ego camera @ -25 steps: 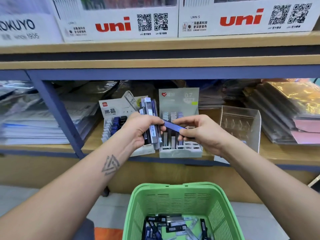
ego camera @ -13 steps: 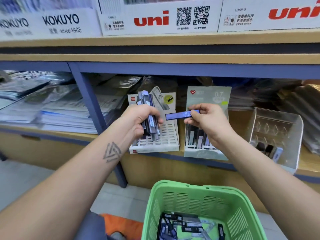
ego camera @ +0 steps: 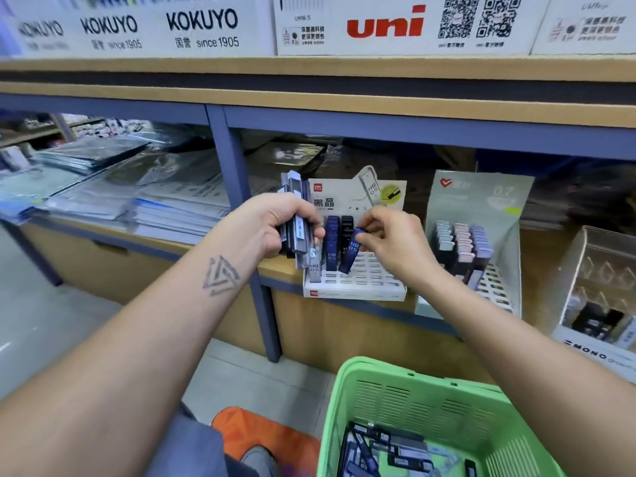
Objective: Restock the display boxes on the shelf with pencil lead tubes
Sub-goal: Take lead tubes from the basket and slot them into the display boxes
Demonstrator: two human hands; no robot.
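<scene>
Head camera view of a stationery aisle: a person restocks pencil leads at a wooden shelf (ego camera: 430, 115) framed in blue steel. The left hand (ego camera: 272, 228) grasps a bundle of lead tubes (ego camera: 297, 218), fingers curled round them, the tubes standing roughly upright and reaching above the knuckles. The right hand (ego camera: 395, 241) pinches the top of a single blue tube (ego camera: 351, 251) marked HB 0.5 between thumb and fingertips, holding it tilted, its lower end at the slotted tray of the white display box (ego camera: 358, 287). That box sits at the shelf's front edge; a few blue and black tubes stand in its left-hand slots, while the slots to the right hold nothing.

Just to the right stands a grey-green display box (ego camera: 481, 201) marked 0.7, with rows of pale-capped tubes in its rear slots. Farther right, a clear plastic display case (ego camera: 592, 270) with a MONO label holds a few dark items at its bottom. Stacks of plastic-wrapped paper goods (ego camera: 137, 201) fill the bay left of the blue upright.

Below the hands, a green plastic basket (ego camera: 413, 401) holds loose lead tubes (ego camera: 389, 452) lying in a jumble on its floor. White cartons (ego camera: 378, 25) printed KOKUYO and uni line the shelf above. A triangular tattoo marks the left forearm.
</scene>
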